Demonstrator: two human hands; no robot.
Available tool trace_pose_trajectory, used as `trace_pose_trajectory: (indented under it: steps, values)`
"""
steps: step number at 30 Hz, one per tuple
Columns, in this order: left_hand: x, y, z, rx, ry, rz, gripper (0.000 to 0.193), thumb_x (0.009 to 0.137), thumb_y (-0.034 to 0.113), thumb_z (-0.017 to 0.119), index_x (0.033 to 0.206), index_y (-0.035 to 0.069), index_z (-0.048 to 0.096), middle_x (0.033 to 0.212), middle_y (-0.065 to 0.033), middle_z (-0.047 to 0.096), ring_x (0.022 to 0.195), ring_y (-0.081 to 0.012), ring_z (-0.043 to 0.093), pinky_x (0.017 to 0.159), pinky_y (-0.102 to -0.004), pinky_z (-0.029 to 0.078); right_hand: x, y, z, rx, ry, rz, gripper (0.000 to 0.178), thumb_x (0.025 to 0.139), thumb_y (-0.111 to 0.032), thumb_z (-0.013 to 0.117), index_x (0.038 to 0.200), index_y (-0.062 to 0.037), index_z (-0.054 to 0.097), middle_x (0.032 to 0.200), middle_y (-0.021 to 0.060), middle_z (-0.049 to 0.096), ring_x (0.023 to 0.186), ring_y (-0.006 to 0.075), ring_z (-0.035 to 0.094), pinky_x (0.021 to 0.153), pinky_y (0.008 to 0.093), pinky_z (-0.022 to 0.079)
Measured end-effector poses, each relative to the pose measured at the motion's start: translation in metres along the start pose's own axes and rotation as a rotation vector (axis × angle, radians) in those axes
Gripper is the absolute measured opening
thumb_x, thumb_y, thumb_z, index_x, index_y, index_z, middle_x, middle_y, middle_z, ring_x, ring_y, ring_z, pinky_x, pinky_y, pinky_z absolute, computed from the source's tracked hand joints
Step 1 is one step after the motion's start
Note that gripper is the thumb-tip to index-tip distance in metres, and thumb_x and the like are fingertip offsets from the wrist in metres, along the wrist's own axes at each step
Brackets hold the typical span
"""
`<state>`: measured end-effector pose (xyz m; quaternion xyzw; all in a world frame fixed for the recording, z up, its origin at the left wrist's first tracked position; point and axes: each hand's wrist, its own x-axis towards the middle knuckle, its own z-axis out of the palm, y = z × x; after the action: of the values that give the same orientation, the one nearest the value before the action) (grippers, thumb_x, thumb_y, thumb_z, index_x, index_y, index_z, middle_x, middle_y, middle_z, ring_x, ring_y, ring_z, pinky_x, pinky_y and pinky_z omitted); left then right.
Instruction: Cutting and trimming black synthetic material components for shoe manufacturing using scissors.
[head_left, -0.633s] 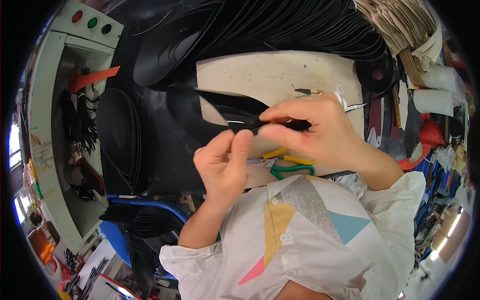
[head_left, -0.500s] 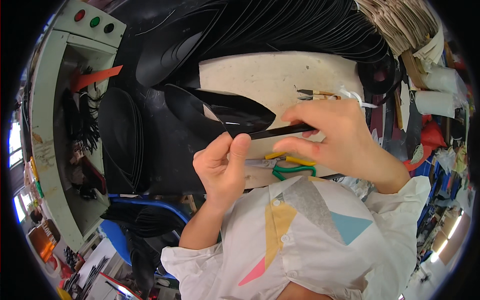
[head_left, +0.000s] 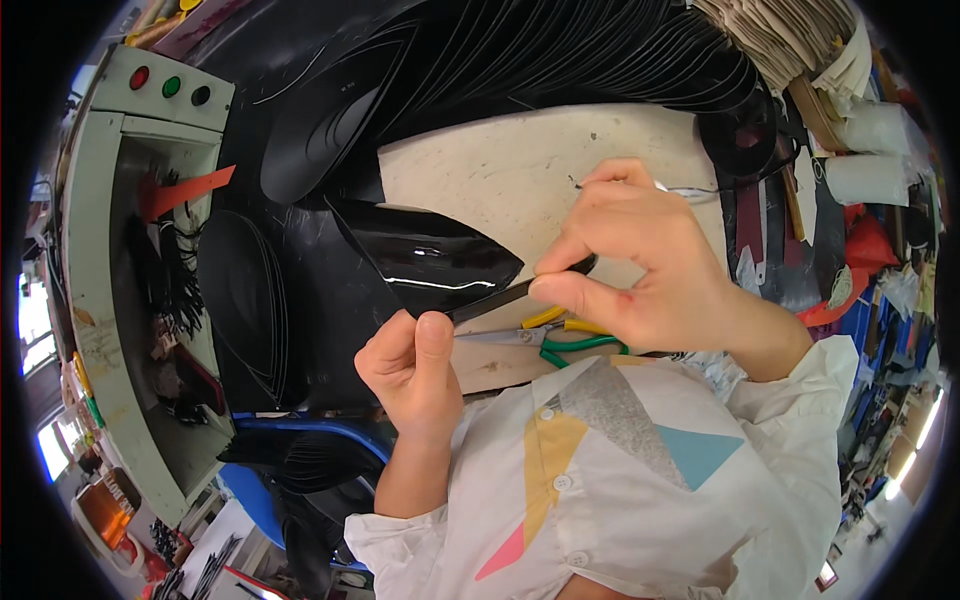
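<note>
A thin black strip (head_left: pixel 505 297) is stretched between my hands. My left hand (head_left: pixel 415 365) pinches its lower end between thumb and curled fingers. My right hand (head_left: pixel 640 260) is closed on the strip near its other end, thumb against forefinger. A glossy black curved piece (head_left: pixel 430 255) rises just beyond my left fingers; whether the strip is joined to it I cannot tell. Under and beside the strip lie scissors (head_left: pixel 575 340) with green and yellow handles, partly hidden by my right hand.
A pale board (head_left: pixel 470 165) lies on the black table. Stacked black curved sheets (head_left: pixel 590 60) line the back, with another stack (head_left: pixel 240 300) at left. A grey cabinet (head_left: pixel 105 300) with coloured buttons stands left. Brown papers (head_left: pixel 780 35) are piled at the far right.
My right hand has come left, closer to my left hand, which has moved slightly left and down. The strip slants more, and the glossy piece shows more of its shiny face.
</note>
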<state>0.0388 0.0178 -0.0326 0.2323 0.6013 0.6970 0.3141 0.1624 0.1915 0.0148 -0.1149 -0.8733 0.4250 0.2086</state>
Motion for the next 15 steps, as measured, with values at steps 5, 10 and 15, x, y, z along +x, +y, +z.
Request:
trace_pose_trajectory:
  steps: [5,10,15]
  values:
    - [-0.001,0.001,-0.005,-0.185,-0.066,-0.009,0.033,0.093,0.015,0.054,0.064,0.004,0.044,0.065,0.0036,0.044,0.064,-0.0060,0.038,0.064,-0.0234,0.034,0.005,0.006,0.004,0.171,-0.090,0.191,0.013,0.072,-0.014,0.072,0.074,-0.0057,0.063,0.073,0.0043,0.066,0.071,0.0185,0.058,0.082,0.0327,0.041]
    - [0.001,-0.009,-0.017,-0.304,-0.107,0.024,0.026,0.092,0.014,0.055,0.069,0.003,0.049,0.078,-0.0018,0.056,0.075,-0.0082,0.049,0.075,-0.0257,0.041,0.016,0.020,0.015,0.627,-0.210,0.486,0.029,0.071,-0.009,0.076,0.087,-0.0058,0.052,0.088,0.0034,0.062,0.079,0.0108,0.054,0.078,0.0278,0.042]
    - [0.016,0.024,0.007,-0.262,0.047,-0.052,0.025,0.079,0.000,0.067,0.101,-0.004,0.057,0.095,-0.0059,0.063,0.089,-0.0106,0.057,0.084,-0.0251,0.043,0.023,0.005,0.025,0.695,-0.065,0.278,0.026,0.072,-0.002,0.070,0.076,-0.0063,0.044,0.077,0.0038,0.056,0.083,0.0148,0.058,0.078,0.0292,0.043]
